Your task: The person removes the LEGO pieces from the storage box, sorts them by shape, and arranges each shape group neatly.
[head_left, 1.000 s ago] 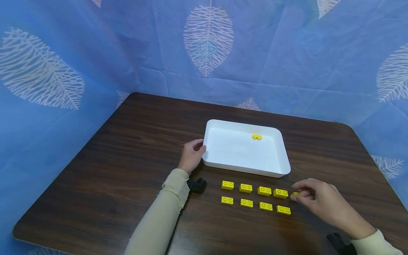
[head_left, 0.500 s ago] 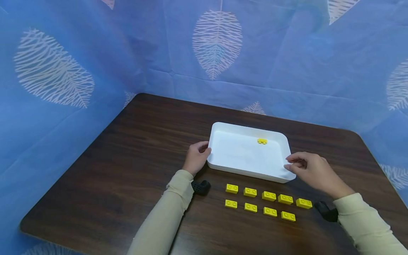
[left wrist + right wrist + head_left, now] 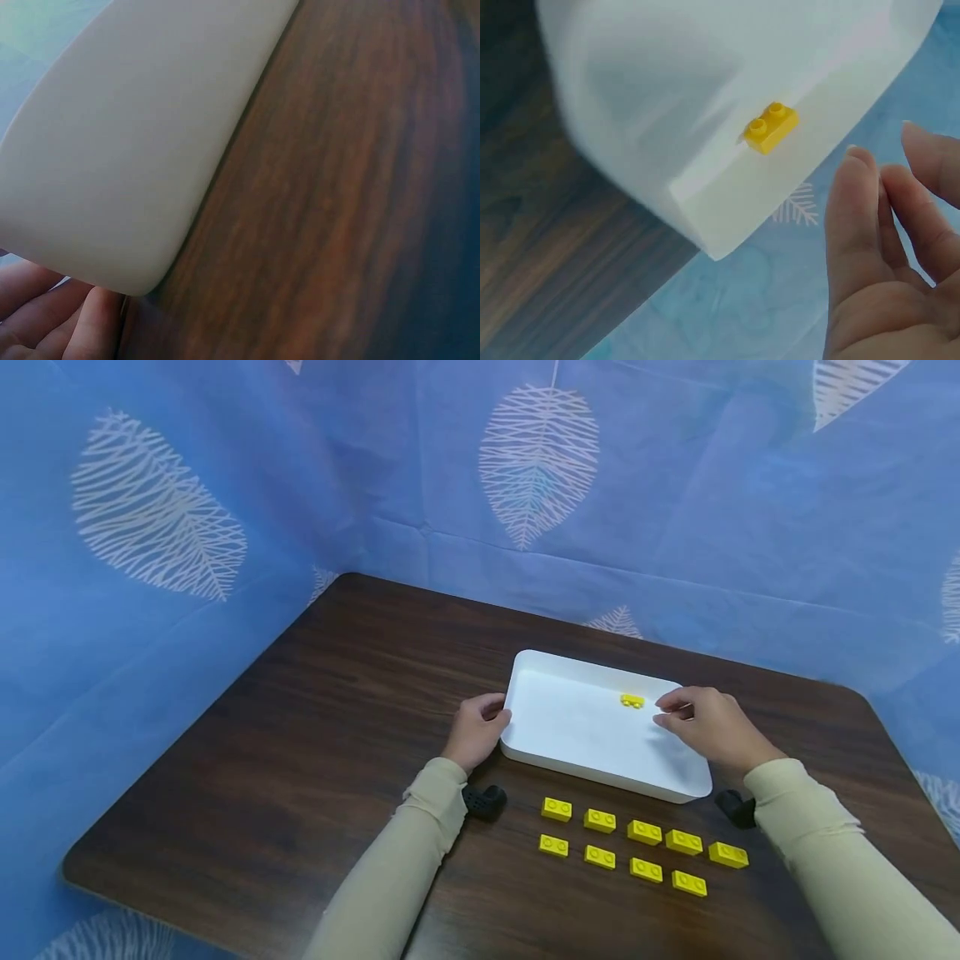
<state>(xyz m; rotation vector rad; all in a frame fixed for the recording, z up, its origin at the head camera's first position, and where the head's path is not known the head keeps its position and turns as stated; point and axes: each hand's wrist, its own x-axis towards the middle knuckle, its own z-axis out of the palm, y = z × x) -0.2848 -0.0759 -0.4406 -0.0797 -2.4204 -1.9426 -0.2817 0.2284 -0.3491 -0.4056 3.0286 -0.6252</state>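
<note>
My left hand (image 3: 477, 729) holds the left end of a white tray (image 3: 570, 760), thumb and fingers at its rim. The left wrist view shows those fingers (image 3: 94, 322) against the tray's wall (image 3: 135, 150). Over the tray's right end hovers my right hand (image 3: 705, 722), with a gap between thumb and fingers and nothing in it. Just left of its fingertips, a yellow two-stud brick (image 3: 632, 701) lies by the tray's far wall, studs turned toward the front. In the right wrist view this brick (image 3: 771, 127) sits apart from the right hand (image 3: 892, 247).
Several more yellow bricks (image 3: 645, 832) lie in two rows on the dark wooden table (image 3: 300, 760), in front of the tray. The right end of the back row has one brick (image 3: 728, 855) beyond the front row. A blue leaf-patterned cloth (image 3: 435, 460) hangs behind the table.
My right hand has let go of a yellow brick at the right end of the back row and moved up over the tray's right end. The left hand stays at the tray.
</note>
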